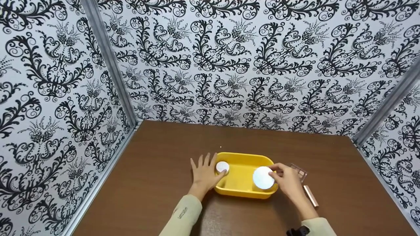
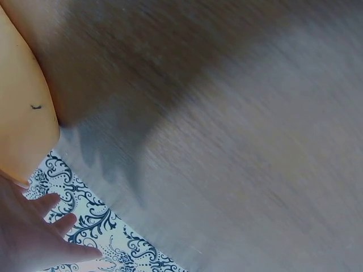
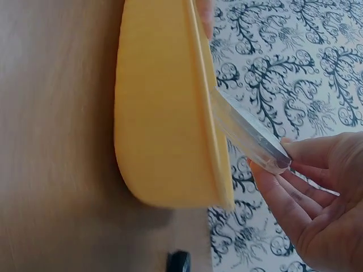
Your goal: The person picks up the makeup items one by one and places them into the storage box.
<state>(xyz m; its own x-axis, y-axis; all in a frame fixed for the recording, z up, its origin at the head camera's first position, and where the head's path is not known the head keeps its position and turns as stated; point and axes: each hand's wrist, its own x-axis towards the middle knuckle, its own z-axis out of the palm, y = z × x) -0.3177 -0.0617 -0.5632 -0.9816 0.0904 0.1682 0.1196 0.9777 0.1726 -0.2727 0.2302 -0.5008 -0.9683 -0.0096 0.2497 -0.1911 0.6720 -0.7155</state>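
A yellow plastic tub [image 1: 241, 193] sits on the brown table. My right hand [image 1: 288, 178] pinches a flat round container [image 1: 263, 177] at its edge, over the right end of the tub. In the right wrist view this round container [image 3: 249, 133] has a pale flat top and clear sides, and tilts across the tub's rim [image 3: 207, 113]. My left hand [image 1: 205, 173] rests at the tub's left rim with its fingers spread straight. Its thumb overlaps a smaller white round item [image 1: 222, 167] inside the left end of the tub.
Right of the tub, partly behind my right hand, lies a clear flat case with pinkish sections [image 1: 299, 172]. A slim pink-gold stick [image 1: 311, 196] lies nearer. Patterned wall panels [image 1: 229, 65] border the table [image 1: 157, 164] behind and at both sides.
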